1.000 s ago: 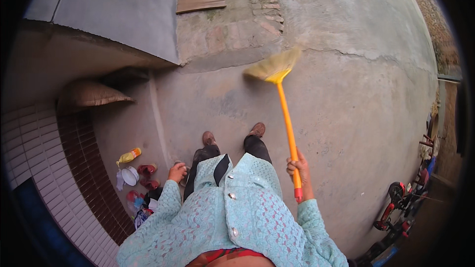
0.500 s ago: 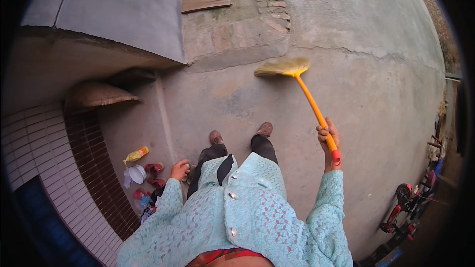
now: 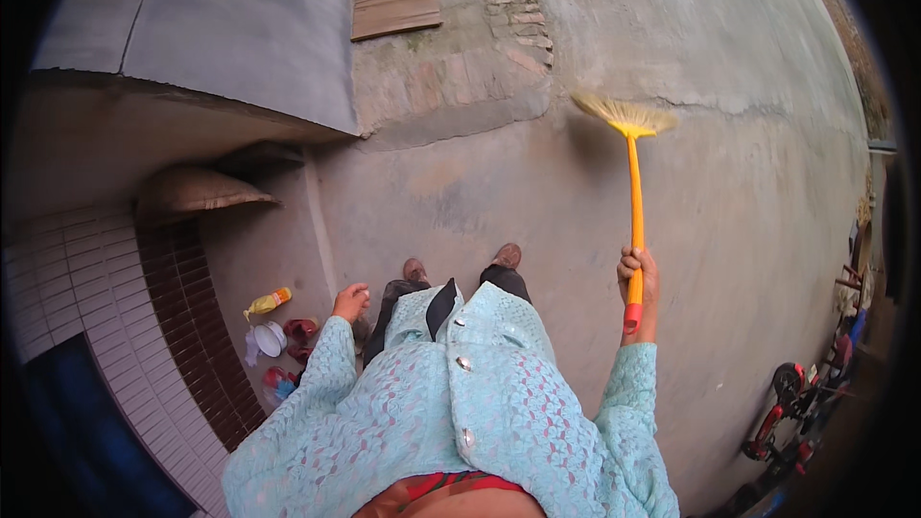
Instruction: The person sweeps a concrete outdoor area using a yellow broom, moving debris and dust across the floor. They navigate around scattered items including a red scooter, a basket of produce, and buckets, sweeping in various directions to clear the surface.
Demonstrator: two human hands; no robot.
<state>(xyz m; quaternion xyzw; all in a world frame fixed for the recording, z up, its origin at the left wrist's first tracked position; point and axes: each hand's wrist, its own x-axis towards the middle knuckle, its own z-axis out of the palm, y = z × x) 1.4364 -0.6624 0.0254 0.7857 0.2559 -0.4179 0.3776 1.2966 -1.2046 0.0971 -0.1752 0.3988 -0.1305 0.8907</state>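
My right hand (image 3: 649,278) is wrapped round the orange handle of a broom (image 3: 636,192), close to its red end cap. The broom points away from me, and its fanned straw-coloured bristles (image 3: 625,116) are slightly blurred, with a shadow on the concrete beside them. Whether the bristle tips touch the ground cannot be told. At my left side hangs my left hand (image 3: 351,302), fingers loosely curled, with nothing visible in it.
On the left lie a yellow bottle (image 3: 268,302), a white basin (image 3: 270,338) and red shoes (image 3: 301,328) by a tiled wall (image 3: 86,278). A sack (image 3: 201,194) rests under a grey ledge (image 3: 240,38). Wooden boards (image 3: 395,10) lie ahead; a red scooter (image 3: 767,427) is at right.
The broom has swung to the right, its bristles moving from ahead of my feet to straight beyond my right hand. My left hand's fingers have curled in a little.
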